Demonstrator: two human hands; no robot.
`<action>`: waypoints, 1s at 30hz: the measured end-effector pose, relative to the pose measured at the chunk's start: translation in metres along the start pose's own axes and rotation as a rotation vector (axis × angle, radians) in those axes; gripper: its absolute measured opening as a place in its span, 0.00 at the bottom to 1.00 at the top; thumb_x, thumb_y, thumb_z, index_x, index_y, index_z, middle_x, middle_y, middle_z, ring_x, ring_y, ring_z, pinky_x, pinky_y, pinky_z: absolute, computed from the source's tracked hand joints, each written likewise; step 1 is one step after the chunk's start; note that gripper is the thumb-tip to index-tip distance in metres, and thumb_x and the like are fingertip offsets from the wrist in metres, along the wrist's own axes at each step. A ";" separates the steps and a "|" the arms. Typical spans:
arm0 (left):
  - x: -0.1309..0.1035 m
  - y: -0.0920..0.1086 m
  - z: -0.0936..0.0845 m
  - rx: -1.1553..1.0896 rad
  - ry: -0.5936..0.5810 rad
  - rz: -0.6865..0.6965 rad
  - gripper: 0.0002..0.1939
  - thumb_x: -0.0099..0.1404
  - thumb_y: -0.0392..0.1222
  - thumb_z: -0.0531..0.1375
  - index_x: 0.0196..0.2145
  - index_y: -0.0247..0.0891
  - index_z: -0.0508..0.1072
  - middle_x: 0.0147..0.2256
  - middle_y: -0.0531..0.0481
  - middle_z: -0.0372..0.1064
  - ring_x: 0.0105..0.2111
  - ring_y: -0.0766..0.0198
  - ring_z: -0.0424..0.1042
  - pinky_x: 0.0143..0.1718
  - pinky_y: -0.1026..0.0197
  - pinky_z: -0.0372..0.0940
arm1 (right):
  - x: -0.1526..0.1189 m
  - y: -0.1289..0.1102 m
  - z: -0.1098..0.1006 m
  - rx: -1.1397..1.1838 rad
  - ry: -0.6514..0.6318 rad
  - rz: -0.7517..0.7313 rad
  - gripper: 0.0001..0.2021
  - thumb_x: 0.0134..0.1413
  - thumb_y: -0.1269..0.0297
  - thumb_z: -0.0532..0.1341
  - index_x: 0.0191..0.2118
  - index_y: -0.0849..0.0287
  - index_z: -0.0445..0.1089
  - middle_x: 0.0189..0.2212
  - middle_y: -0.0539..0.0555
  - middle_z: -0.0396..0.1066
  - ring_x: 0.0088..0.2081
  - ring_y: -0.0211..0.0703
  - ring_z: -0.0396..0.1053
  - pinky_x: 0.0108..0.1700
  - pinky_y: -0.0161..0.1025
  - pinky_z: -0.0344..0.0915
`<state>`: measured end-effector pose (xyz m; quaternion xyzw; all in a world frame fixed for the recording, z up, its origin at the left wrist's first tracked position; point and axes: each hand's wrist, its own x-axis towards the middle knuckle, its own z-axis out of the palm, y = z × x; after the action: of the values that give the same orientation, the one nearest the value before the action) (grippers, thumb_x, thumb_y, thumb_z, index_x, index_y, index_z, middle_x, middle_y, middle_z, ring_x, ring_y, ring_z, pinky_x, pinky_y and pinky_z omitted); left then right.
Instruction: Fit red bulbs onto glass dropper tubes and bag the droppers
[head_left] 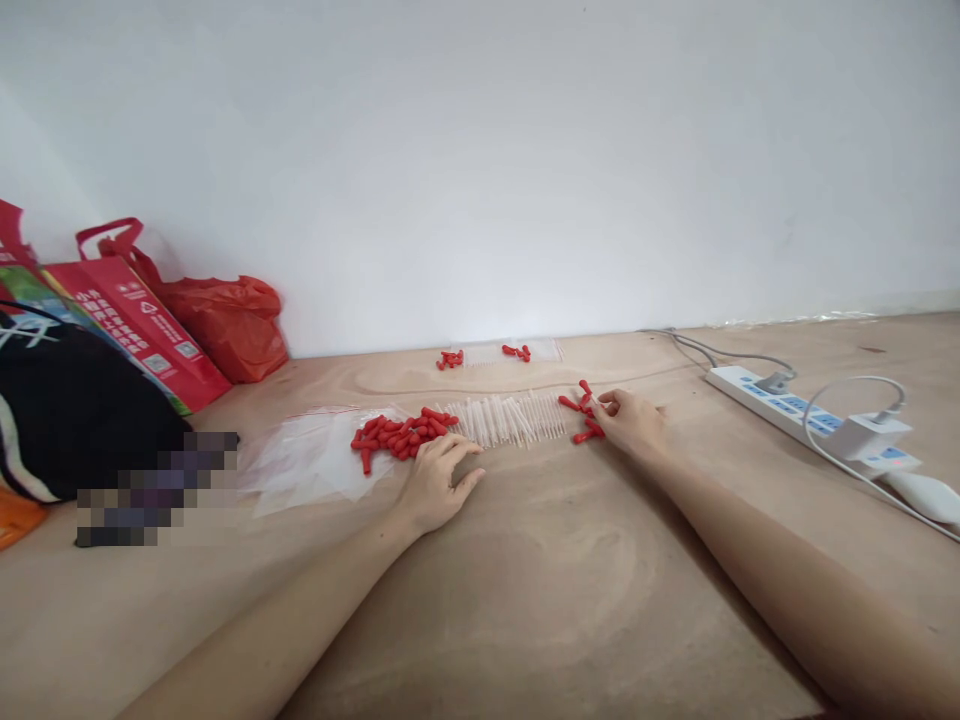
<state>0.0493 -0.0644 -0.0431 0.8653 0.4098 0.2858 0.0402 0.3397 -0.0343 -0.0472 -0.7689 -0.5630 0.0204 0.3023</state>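
Clear tubes (510,418) in a row, red bulbs at either end

Partway through the handling, by the look of it. Done, as far as visible: tubes laid side by side on the wooden table (525,585); beyond the tube row, two small bulb clusters, one farther left (450,360), one farther right (516,352), with a pale clear strip (482,354) between, too small to make out. Left, in judgement: a large unsorted pile of red bulbs (401,437) at the tube row's left end, partly on flat clear bags (300,455), plus a few loose bulbs (570,403) just off its right end.

Tubes pointing away from the person, long axes near to far, roughly parallel, several slanting across neighbours. Bulbs in the pile pointing every which way, one at the near edge with its long axis near to far. Loose bulbs at the right end at mixed angles.

Near side of the tube row's left end, beside the pile: left hand (435,482), fingers loosely spread, thumb apart, nothing visible in the grasp. Just off the tube row's right end: right hand (634,420), fingers bent inward at the loose bulbs. Cannot tell grip from mere touch there.
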 end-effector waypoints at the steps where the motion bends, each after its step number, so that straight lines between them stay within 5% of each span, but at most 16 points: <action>1: 0.000 0.000 0.000 -0.005 -0.003 0.004 0.09 0.58 0.39 0.55 0.38 0.40 0.67 0.38 0.49 0.65 0.40 0.59 0.64 0.43 0.52 0.56 | 0.000 0.000 0.002 -0.018 -0.012 -0.001 0.13 0.48 0.56 0.53 0.36 0.55 0.68 0.29 0.54 0.72 0.35 0.48 0.67 0.42 0.47 0.48; 6: 0.001 0.000 0.000 -0.018 -0.008 0.013 0.06 0.57 0.38 0.55 0.34 0.39 0.68 0.37 0.49 0.66 0.38 0.60 0.65 0.42 0.54 0.57 | -0.001 -0.001 0.003 -0.064 -0.014 -0.042 0.13 0.48 0.56 0.53 0.37 0.55 0.69 0.30 0.54 0.71 0.36 0.49 0.66 0.41 0.47 0.48; 9: 0.001 0.000 0.000 -0.015 -0.008 0.020 0.05 0.57 0.38 0.56 0.34 0.39 0.69 0.36 0.50 0.66 0.38 0.60 0.64 0.41 0.54 0.57 | -0.001 -0.001 -0.001 -0.057 -0.004 -0.197 0.13 0.48 0.55 0.54 0.36 0.54 0.69 0.33 0.54 0.69 0.39 0.49 0.64 0.39 0.45 0.49; 14: 0.002 0.003 0.002 0.042 0.021 0.013 0.04 0.58 0.38 0.55 0.30 0.39 0.69 0.34 0.50 0.66 0.36 0.61 0.63 0.39 0.54 0.55 | 0.000 0.001 -0.010 -0.040 -0.189 -0.562 0.11 0.43 0.53 0.59 0.33 0.51 0.71 0.34 0.53 0.67 0.40 0.46 0.61 0.38 0.42 0.50; 17: 0.010 0.007 0.005 0.109 0.050 -0.010 0.05 0.57 0.39 0.56 0.25 0.38 0.69 0.32 0.51 0.65 0.35 0.61 0.63 0.39 0.55 0.54 | 0.000 0.003 -0.012 -0.061 -0.289 -0.648 0.10 0.43 0.53 0.60 0.31 0.50 0.71 0.34 0.52 0.66 0.39 0.45 0.61 0.39 0.42 0.50; 24: 0.067 0.026 0.028 0.270 0.065 -0.140 0.06 0.57 0.40 0.55 0.27 0.39 0.70 0.36 0.49 0.65 0.40 0.58 0.61 0.40 0.55 0.53 | 0.004 0.006 -0.002 0.155 -0.202 -0.647 0.11 0.45 0.54 0.58 0.28 0.55 0.70 0.30 0.53 0.66 0.35 0.43 0.62 0.36 0.40 0.54; 30: 0.108 0.037 0.048 0.433 -0.075 -0.344 0.17 0.53 0.53 0.56 0.32 0.36 0.73 0.40 0.41 0.63 0.44 0.50 0.57 0.42 0.51 0.50 | 0.005 0.006 0.007 0.611 -0.163 -0.394 0.17 0.51 0.50 0.51 0.34 0.60 0.64 0.15 0.47 0.60 0.18 0.35 0.57 0.22 0.33 0.53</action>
<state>0.1547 -0.0017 -0.0221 0.7816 0.6002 0.1486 -0.0826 0.3441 -0.0279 -0.0545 -0.5161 -0.6903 0.1901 0.4702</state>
